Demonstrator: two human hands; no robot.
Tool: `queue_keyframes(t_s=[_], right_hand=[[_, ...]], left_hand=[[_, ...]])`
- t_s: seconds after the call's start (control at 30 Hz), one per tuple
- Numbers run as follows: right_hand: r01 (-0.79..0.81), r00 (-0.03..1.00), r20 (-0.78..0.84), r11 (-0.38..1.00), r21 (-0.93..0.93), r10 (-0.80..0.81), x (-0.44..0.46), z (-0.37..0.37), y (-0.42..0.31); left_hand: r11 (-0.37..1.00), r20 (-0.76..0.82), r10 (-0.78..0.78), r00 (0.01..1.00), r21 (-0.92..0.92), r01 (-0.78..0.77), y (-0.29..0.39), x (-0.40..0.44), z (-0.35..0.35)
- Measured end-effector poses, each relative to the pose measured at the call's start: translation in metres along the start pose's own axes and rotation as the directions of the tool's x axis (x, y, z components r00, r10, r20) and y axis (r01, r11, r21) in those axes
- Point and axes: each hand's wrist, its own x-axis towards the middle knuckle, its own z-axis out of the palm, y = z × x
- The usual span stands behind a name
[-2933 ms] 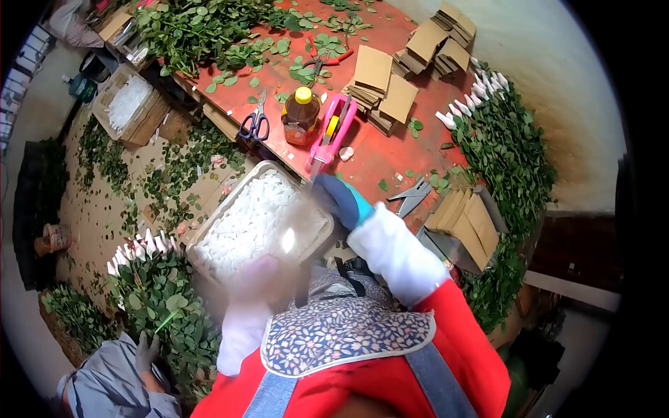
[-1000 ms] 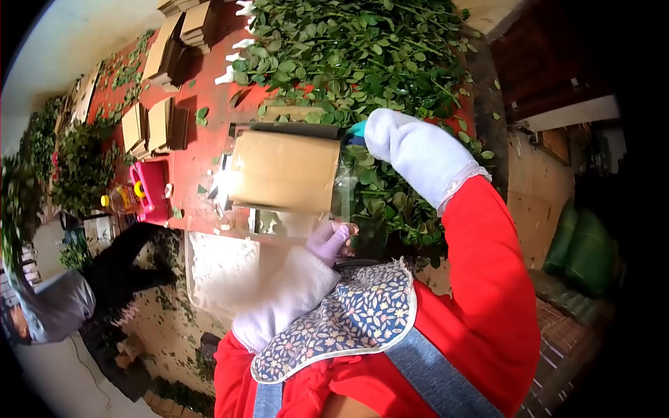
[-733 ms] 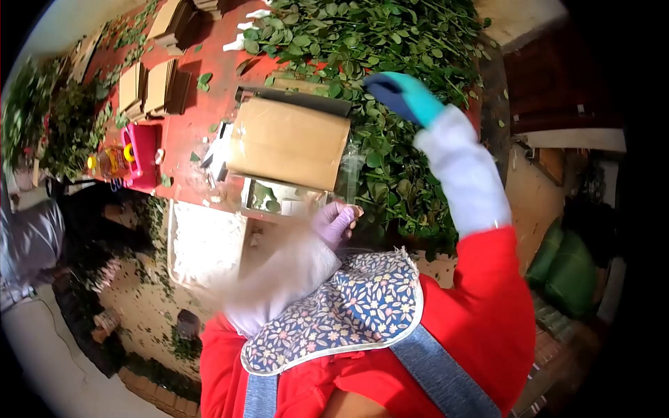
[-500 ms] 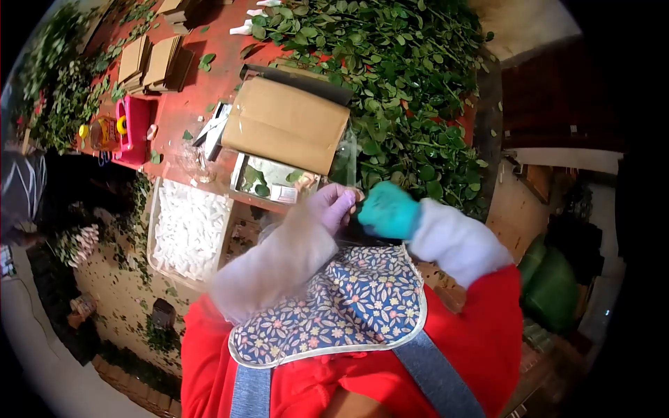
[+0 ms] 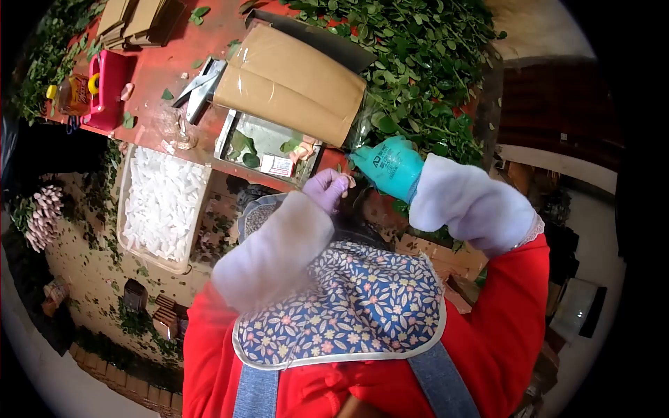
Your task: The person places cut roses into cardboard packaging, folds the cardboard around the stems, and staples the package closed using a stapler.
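My left hand (image 5: 327,189), in a thin purple glove with bare fingertips, is closed at the table's front edge, pinching something small that I cannot make out. Just right of it, my right hand (image 5: 387,166) wears a teal glove, its fingers curled and their tips pointing toward the clear wrap beside the brown cardboard (image 5: 293,76). What the right hand holds, if anything, is hidden. Below the cardboard lies a metal tray (image 5: 226,136) with leaves, a pale petal and a small white box (image 5: 277,166). Green leafy stems (image 5: 425,83) lie behind the right hand.
A bin of white pieces (image 5: 164,202) stands left of the hands. On the red table (image 5: 157,76) are a stapler (image 5: 202,89), a pink tape dispenser (image 5: 108,90), a bottle (image 5: 73,95) and cardboard pieces (image 5: 143,21). Pink flower heads (image 5: 45,216) are at far left.
My right hand has come down from over the leafy stems to beside my left hand, which remains closed. The view has turned, bringing the leafy stems and cardboard before me.
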Motion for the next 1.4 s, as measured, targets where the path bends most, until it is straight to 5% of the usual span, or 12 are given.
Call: queue_keyframes(t_s=[0.3, 0.47, 0.53, 0.6, 0.77, 0.9, 1.0, 1.07, 1.1, 1.17, 1.37, 1.4], right_hand=[[-0.005, 0.998, 0.065, 0.999, -0.037, 0.008, 0.007, 0.031, 0.009], [-0.127, 0.976, 0.185, 0.989, 0.079, 0.111, 0.011, 0.012, 0.003], [0.06, 0.998, -0.003, 0.997, -0.057, -0.06, 0.008, 0.013, 0.002], [0.08, 0.994, 0.068, 0.997, 0.004, -0.08, 0.01, 0.001, -0.002], [0.139, 0.99, -0.056, 0.981, 0.136, -0.133, 0.006, 0.003, -0.011], [0.056, 0.978, 0.196, 0.992, 0.111, -0.077, 0.027, 0.009, 0.005], [0.013, 0.971, 0.235, 0.996, 0.09, -0.034, 0.026, 0.0, 0.0], [0.02, 0.976, 0.216, 0.997, 0.068, -0.034, 0.025, 0.017, 0.003], [0.027, 0.98, 0.196, 0.998, 0.054, -0.037, 0.025, 0.025, 0.003], [0.019, 0.972, 0.236, 1.0, 0.02, -0.023, 0.03, 0.029, 0.0], [0.015, 0.984, 0.179, 1.0, 0.017, -0.018, 0.031, 0.032, -0.002], [0.005, 0.981, 0.194, 1.0, 0.001, -0.005, 0.03, 0.027, -0.003]], left_hand=[[0.937, 0.023, 0.235, 0.972, 0.259, -0.233, -0.025, 0.058, -0.041], [0.875, -0.253, 0.132, 0.958, 0.485, 0.008, -0.024, 0.082, -0.036], [0.892, -0.295, 0.068, 0.953, 0.445, 0.074, -0.016, 0.087, -0.029], [0.945, -0.354, -0.13, 0.926, 0.237, 0.223, -0.005, 0.085, -0.021], [0.877, -0.39, 0.004, 0.921, 0.444, 0.185, -0.01, 0.092, -0.022], [0.852, -0.297, -0.041, 0.954, 0.489, 0.189, -0.039, 0.122, -0.043], [0.621, -0.406, -0.145, 0.902, 0.673, 0.402, -0.009, 0.083, -0.027], [0.257, -0.341, 0.084, 0.936, 0.915, 0.311, -0.006, 0.052, -0.023], [0.264, -0.344, 0.083, 0.935, 0.913, 0.312, -0.002, 0.042, -0.021], [0.801, -0.174, -0.148, 0.974, 0.556, 0.221, 0.006, 0.026, -0.017], [0.791, -0.093, 0.16, 0.983, 0.608, -0.071, -0.057, 0.084, -0.024], [0.712, -0.102, 0.368, 0.924, 0.67, -0.21, -0.093, 0.116, -0.035]])
